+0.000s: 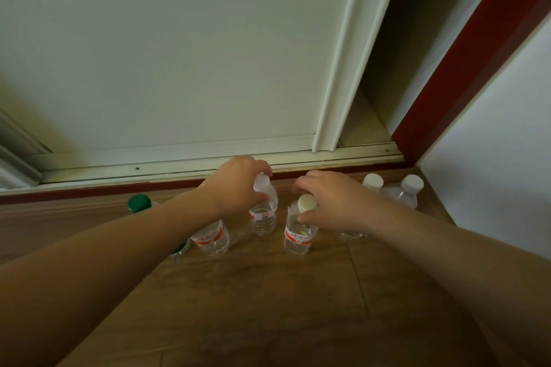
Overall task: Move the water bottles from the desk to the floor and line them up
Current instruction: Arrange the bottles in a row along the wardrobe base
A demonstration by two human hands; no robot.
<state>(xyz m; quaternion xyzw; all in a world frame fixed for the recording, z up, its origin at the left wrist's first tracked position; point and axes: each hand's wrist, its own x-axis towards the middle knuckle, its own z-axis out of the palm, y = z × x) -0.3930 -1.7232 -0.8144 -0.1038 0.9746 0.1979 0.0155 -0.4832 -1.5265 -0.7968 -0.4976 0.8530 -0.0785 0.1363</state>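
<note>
On the wooden floor (268,292), close to the sliding door (179,53) and its bottom track (208,155): a loose row of upright water bottles. In the left hand (238,185), fingers and thumb curled round the neck just under a white cap, a small bottle (264,217) with a red-and-white label; base on the floor or just above it, cannot tell which. In the right hand (325,202), gripped from above at the shoulder below a cream cap, a second labelled bottle (298,237), just right of the first and nearer the camera. Beneath the left forearm, a third bottle (211,240) with a red label, upper part hidden. Further left, near the red skirting (74,191), only a green cap (139,203) in view. Past the right hand, towards the corner, a white-capped bottle (372,181) and, just beside it, a last bottle (408,191) with the same cap. Under the right wrist, a clear bottle base (350,236), mostly covered. At the right, a red door frame (477,48) and a white wall (507,143).
</note>
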